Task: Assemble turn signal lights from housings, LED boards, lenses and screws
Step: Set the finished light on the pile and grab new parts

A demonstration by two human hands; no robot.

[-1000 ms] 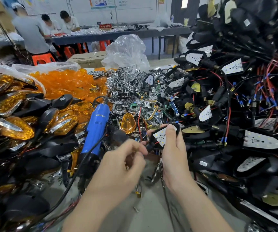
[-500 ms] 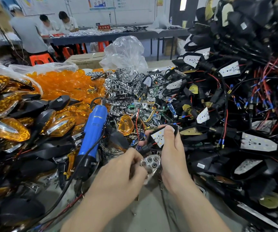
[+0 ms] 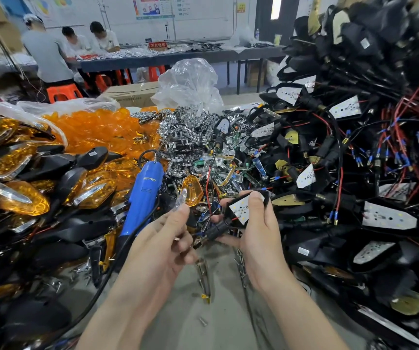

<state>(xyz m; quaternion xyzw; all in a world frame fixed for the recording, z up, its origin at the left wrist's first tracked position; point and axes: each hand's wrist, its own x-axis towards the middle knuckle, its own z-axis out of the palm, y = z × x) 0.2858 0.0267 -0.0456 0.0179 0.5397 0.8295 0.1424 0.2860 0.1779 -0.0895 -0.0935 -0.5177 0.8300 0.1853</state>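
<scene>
My right hand (image 3: 261, 238) grips a black housing (image 3: 231, 221) with a white LED board (image 3: 241, 210) seated in it, thumb pressed on the board's upper edge. Red and blue wires trail from the housing's stem. Just to its left, my left hand (image 3: 163, 243) pinches a small chrome reflector (image 3: 181, 199) between thumb and fingertips; the piece is blurred and raised above the fingers. Both hands hover over the grey bench (image 3: 218, 311), close together but apart.
A blue electric screwdriver (image 3: 145, 195) lies left of my hands, beside finished amber lights (image 3: 19, 198). Behind are loose orange lenses (image 3: 102, 130) and chrome reflectors (image 3: 185, 132). A tall heap of wired housings (image 3: 355, 173) fills the right. Screws (image 3: 202, 321) dot the bench. People work at a far table.
My left hand picked a chrome reflector off the bench and has lifted it up and leftward. The right hand has turned the housing slightly and kept its place.
</scene>
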